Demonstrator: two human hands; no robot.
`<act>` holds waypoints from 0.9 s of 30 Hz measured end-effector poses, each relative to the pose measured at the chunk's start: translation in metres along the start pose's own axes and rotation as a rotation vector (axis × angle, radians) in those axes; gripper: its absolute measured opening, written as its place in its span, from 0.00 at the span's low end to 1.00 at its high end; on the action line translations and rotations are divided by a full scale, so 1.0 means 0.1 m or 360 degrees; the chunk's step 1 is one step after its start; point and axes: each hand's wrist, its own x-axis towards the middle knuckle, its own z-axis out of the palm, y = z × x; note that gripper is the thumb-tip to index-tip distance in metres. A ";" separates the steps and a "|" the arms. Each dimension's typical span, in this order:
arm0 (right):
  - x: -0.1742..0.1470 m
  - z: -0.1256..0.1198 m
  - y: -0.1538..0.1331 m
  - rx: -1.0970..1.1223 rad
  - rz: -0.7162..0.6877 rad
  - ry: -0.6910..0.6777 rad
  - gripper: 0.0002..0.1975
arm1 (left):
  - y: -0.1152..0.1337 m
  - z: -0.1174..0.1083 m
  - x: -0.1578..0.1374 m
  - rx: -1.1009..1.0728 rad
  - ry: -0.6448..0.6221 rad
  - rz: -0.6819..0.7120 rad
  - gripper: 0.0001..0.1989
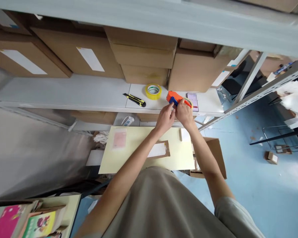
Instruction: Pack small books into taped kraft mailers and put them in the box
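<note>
At your far left, books point(43, 224) lie stacked low down, with cardboard boxes point(94, 54) lined along the grey shelf point(89, 94) above. Next comes the pale yellow desk point(136, 134) below the shelf, with a pink-printed sheet point(119, 138) towards its left end and a white label point(157, 150) on brown cardboard near its middle. Up on the shelf, the black-and-yellow utility knife point(135, 99) lies just left of a roll of yellow tape point(153, 91), apart from your hands.

Your left hand point(165, 118) comes in over the shelf's front edge, its fingers bent against the blue part of the orange tape dispenser point(173, 95); whether they pinch it, you cannot tell from here. The dispenser is held over the shelf, right of the tape roll. Your right hand point(184, 114) has its fingers curled round it. The step in hand looks like adjusting the dispenser; the next move would call for a steady right grip and left fingertips clear of any cutting edge.

A smartphone point(195, 105) lies just right of your right hand; farther right, an open carton point(215, 153) stands below.
</note>
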 end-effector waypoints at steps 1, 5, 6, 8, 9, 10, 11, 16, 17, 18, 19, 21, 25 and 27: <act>0.12 0.01 -0.03 -0.0002 -0.0015 0.0014 0.23 | -0.01 -0.01 0.06 -0.0007 -0.0026 0.0008 0.24; 0.48 0.17 -0.12 -0.0010 0.0021 -0.0012 0.23 | -0.01 -0.12 0.03 -0.0007 -0.0076 0.0030 0.25; 0.54 0.23 -0.14 -0.0012 0.0041 -0.0009 0.23 | -0.01 -0.16 -0.03 -0.0005 -0.0079 0.0011 0.25; 0.62 0.34 -0.16 -0.0010 0.0051 0.0033 0.23 | -0.05 -0.23 -0.20 -0.0017 -0.0081 -0.0054 0.25; 0.63 0.39 -0.15 -0.0007 0.0043 0.0065 0.25 | -0.10 -0.27 -0.31 -0.0029 -0.0080 -0.0097 0.25; 0.63 0.44 -0.14 -0.0003 0.0031 0.0105 0.27 | -0.17 -0.32 -0.43 -0.0044 -0.0073 -0.0144 0.24; 0.60 0.48 -0.11 0.0005 0.0014 0.0154 0.29 | -0.26 -0.37 -0.58 -0.0053 -0.0059 -0.0198 0.25; -0.01 0.90 0.12 0.0170 -0.0030 0.0360 0.36 | -0.88 -0.63 -1.67 0.0060 0.0148 -0.0819 0.26; -0.22 1.05 0.17 0.0233 -0.0023 0.0338 0.36 | -0.99 -0.68 -1.93 0.0097 0.0202 -0.1000 0.26; -0.44 1.21 0.22 0.0298 -0.0008 0.0287 0.36 | -1.07 -0.72 -2.19 0.0130 0.0238 -0.1180 0.27; -0.67 1.39 0.26 0.0363 0.0013 0.0207 0.36 | -1.12 -0.74 -2.42 0.0158 0.0259 -0.1351 0.27; -1.12 1.74 0.32 0.0484 0.0089 -0.0031 0.36 | -1.16 -0.74 -2.79 0.0190 0.0256 -0.1612 0.27; -1.74 2.25 0.28 0.0671 0.0227 -0.0476 0.35 | -1.05 -0.57 -3.08 0.0106 0.0144 -0.1647 0.26; -1.86 2.38 0.21 0.0688 0.0269 -0.0555 0.35 | -0.98 -0.45 -3.06 0.0109 0.0064 -0.1577 0.26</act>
